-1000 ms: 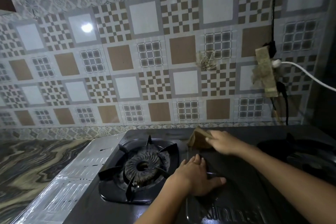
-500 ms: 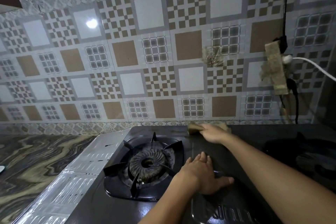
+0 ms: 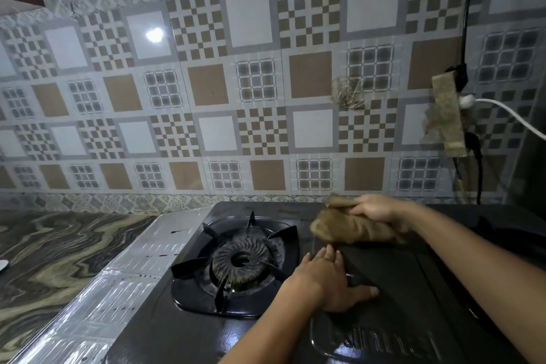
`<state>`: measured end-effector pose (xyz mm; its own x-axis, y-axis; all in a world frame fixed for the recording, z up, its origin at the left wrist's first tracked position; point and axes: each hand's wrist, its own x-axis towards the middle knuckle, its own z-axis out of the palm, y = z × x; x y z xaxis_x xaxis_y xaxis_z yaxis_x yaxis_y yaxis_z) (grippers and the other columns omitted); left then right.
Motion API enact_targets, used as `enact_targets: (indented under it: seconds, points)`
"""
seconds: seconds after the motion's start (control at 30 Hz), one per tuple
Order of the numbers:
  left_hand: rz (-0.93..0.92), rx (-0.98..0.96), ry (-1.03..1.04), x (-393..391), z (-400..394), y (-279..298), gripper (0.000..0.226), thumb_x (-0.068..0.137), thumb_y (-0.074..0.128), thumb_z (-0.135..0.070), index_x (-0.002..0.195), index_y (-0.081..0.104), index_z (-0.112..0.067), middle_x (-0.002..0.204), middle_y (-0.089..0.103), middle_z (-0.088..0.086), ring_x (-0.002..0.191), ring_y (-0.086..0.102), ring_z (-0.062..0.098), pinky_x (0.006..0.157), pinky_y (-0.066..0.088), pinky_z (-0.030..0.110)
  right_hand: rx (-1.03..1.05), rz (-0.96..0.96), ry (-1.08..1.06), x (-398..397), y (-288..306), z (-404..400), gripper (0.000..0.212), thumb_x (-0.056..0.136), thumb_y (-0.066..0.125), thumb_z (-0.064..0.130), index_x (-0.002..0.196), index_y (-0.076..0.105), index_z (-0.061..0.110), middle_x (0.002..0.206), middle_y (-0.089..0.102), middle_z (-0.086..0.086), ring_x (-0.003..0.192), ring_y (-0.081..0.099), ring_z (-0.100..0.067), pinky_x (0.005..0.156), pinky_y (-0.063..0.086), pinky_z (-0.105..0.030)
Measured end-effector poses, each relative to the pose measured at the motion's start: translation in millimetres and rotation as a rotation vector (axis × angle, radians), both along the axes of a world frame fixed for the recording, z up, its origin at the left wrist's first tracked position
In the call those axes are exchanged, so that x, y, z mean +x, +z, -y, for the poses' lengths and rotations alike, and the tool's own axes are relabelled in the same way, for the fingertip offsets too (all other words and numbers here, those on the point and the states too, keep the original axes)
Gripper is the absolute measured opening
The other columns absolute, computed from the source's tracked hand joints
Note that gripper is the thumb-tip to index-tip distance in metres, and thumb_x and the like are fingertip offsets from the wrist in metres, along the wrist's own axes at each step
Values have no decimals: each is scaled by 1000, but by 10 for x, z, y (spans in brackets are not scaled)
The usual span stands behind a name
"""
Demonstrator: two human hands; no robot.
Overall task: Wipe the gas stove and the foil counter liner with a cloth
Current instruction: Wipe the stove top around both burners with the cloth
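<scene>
Cloth (image 3: 351,229) lies bunched on the gas stove (image 3: 413,281) top's rear centre, gripped by the right hand (image 3: 381,211); the left hand (image 3: 328,284) presses flat, fingers straight, beside the burner (image 3: 240,261). A wide sweep could snag cloth on the burner prongs.

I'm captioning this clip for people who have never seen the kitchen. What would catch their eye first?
The right hand grips a brown cloth at the back middle of the black gas stove. The left hand lies flat beside the left burner. Shiny foil liner runs along the stove's left side, under a bold checked tile wall.
</scene>
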<state>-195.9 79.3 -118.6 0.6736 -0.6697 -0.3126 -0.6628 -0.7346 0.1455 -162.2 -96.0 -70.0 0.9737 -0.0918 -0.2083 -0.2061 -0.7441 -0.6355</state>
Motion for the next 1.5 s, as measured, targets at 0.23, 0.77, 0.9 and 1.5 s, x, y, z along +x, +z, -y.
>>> enact_targets:
  seconds: [0.23,0.77,0.9,1.5]
  points:
    - [-11,5,3,-19,-2,35,153,24,-4,-89,153,-1,-6,162,-6,12,149,-3,21,119,0,41,105,350,-225,346,38,-160,24,100,35,19,114,52,9,89,55,-7,76,53,-18,63,42,-28]
    - [-22,18,25,-7,-14,32,127,56,9,-90,153,-1,-9,162,-5,9,149,-5,19,118,-2,42,-347,127,110,317,-410,-234,43,93,36,14,130,49,33,135,53,-4,121,47,-27,100,37,-43]
    - [18,13,33,-24,-25,24,98,89,31,-73,153,-2,-8,162,-6,10,149,-5,20,120,-2,41,-308,91,-28,349,-226,58,35,96,38,11,122,59,18,127,57,-9,110,53,-25,90,41,-38]
    - [-24,8,2,3,-15,41,140,38,-2,-88,154,0,-8,162,-5,9,149,-6,19,118,-1,43,-229,105,41,438,-423,-616,41,99,38,32,140,40,36,152,33,-6,139,25,-33,112,20,-43]
